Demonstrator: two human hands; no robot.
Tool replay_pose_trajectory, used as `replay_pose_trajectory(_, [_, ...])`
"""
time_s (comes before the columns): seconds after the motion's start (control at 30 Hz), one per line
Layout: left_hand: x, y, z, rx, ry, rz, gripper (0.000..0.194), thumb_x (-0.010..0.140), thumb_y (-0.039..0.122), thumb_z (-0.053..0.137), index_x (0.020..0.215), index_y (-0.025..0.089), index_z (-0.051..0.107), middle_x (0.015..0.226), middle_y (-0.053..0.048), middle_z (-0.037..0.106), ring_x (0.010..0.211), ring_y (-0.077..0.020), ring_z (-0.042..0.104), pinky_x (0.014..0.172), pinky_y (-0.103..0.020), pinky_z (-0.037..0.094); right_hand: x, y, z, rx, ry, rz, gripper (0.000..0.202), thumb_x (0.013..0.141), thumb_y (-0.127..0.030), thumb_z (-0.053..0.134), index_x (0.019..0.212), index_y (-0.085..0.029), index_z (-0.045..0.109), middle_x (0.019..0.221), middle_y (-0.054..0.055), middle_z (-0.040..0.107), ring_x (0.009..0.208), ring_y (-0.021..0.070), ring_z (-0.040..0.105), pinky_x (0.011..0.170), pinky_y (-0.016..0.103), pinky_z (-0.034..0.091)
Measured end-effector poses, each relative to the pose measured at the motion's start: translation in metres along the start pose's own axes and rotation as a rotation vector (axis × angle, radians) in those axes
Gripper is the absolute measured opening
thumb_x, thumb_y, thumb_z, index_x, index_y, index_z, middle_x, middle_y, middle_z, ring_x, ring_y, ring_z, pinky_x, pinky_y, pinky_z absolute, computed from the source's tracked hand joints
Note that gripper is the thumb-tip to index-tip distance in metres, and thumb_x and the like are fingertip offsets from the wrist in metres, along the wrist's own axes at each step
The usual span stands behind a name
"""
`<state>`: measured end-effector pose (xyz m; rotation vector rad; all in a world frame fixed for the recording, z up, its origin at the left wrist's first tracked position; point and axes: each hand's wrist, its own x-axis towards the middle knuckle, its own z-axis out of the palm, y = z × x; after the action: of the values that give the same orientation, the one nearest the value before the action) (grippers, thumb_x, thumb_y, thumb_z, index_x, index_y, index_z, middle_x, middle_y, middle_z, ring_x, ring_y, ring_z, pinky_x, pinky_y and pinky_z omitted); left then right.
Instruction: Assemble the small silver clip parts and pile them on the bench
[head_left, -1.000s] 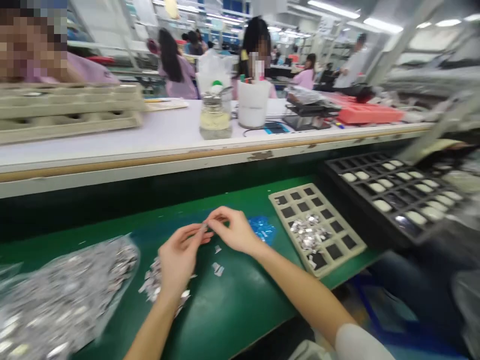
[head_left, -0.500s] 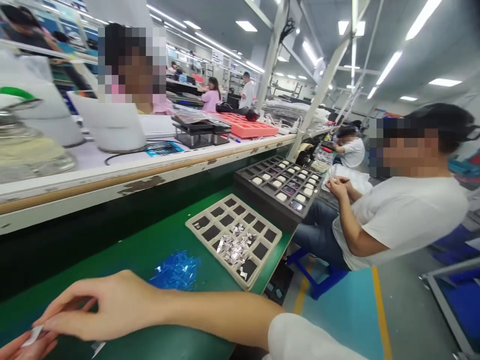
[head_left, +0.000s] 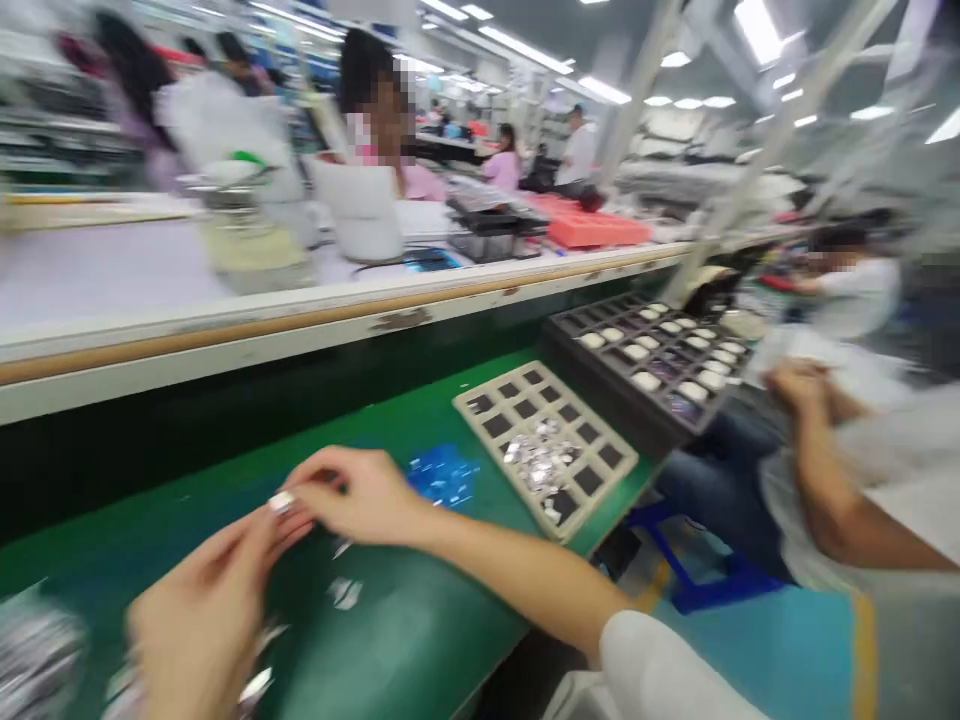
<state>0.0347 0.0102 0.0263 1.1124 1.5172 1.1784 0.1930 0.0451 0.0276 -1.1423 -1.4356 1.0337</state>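
Observation:
A small whitish, shiny piece (head_left: 281, 502) sits between the fingertips of my two hands, above the green tabletop. My left hand (head_left: 202, 605) reaches up from the lower left, its thumb and fingers closed on the piece. From the right, my right hand (head_left: 364, 495) meets it, thumb and forefinger pinched at the same piece. Motion blur hides its exact shape. Below the hands lie a few loose silvery pieces (head_left: 345, 592) on the table. A blurred silvery heap (head_left: 37, 650) shows at the lower left, and more shiny bits lie partly behind my left wrist.
A pile of blue film strips (head_left: 442, 475) lies beyond my right hand. Right of it, a beige compartment tray (head_left: 600, 494) holds many silvery pieces. A dark foam tray (head_left: 622, 412) with white items stands behind. A raised shelf (head_left: 315, 318) runs along the back; a co-worker (head_left: 862, 480) sits right.
The view has swung left, so both hands and the silvery heap now show more fully. My fingertips remain together at the small piece.

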Motion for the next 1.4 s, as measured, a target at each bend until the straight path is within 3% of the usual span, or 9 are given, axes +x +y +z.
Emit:
replay_pose_trajectory(0.1, [0.005,-0.006,0.01,-0.222,-0.049,0.064,0.049,0.077,0.058,0.086,0.101,0.015,0.08,0.1,-0.011,0.085,0.096,-0.0339,0.083,0.102,-0.057,0.066,0.0,-0.004,-0.002,0.014,0.014,-0.075,0.01,0.093,-0.029,0.067,0.092,-0.023,0.074,0.098,0.002,0.078,0.095,0.0191,0.072,0.09,0.032,0.057])
replay_pose_trajectory(0.2, [0.019,-0.01,0.021,-0.295,-0.086,0.107,0.047,0.082,0.055,0.085,0.1,0.012,0.08,0.095,-0.014,0.084,0.09,-0.0322,0.083,0.09,-0.05,0.069,0.007,-0.002,-0.005,0.033,-0.002,-0.107,0.01,0.092,-0.03,0.068,0.094,-0.021,0.074,0.099,0.004,0.077,0.093,0.02,0.072,0.089,0.034,0.057])
replay_pose_trajectory(0.97, [0.015,-0.013,0.022,-0.316,-0.128,0.165,0.04,0.087,0.05,0.084,0.102,0.013,0.081,0.092,-0.012,0.083,0.087,-0.0292,0.083,0.086,-0.044,0.069,0.01,-0.004,-0.012,-0.062,-0.043,-0.105,0.011,0.092,-0.03,0.067,0.093,-0.022,0.074,0.097,0.005,0.077,0.09,0.021,0.072,0.086,0.037,0.058])
replay_pose_trajectory(1.4, [0.018,-0.014,0.022,-0.243,-0.189,0.194,0.032,0.092,0.045,0.077,0.101,0.015,0.082,0.093,-0.011,0.083,0.085,-0.0281,0.082,0.082,-0.042,0.069,0.013,-0.007,-0.022,-0.241,-0.19,-0.162,0.02,0.089,-0.023,0.064,0.107,-0.024,0.073,0.093,0.004,0.074,0.085,0.0205,0.068,0.081,0.036,0.055])
